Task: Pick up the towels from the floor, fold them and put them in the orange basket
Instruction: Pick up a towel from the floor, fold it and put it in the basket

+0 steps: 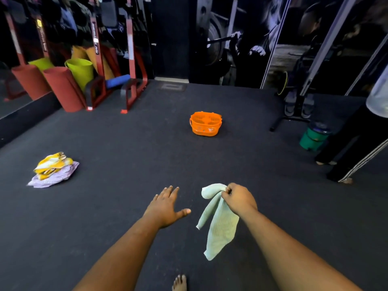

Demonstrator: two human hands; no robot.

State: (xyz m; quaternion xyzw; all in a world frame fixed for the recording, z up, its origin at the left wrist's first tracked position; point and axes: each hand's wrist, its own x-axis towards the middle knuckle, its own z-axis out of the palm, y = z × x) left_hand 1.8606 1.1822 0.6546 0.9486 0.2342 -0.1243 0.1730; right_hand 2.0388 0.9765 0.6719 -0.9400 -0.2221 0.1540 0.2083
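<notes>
Pale green towel [218, 223] hangs limp (creased); orange basket [205, 123] upright.

**Readable text: none**

No legible text in the head view. The red rack uprights [96, 42] at upper left carry vertical white lettering on dark strips, too blurred to read. A small yellow label [39, 23] sits on the upright further left; printing on it can't be made out. The wall mural [237, 42] behind shows a figure with a barbell, no words or numbers resolvable. The orange basket [205, 123] has pale marks on its side wall, could be a logo or just holes, can't tell. The pale green towel [220, 223] shows no tag or print.
</notes>
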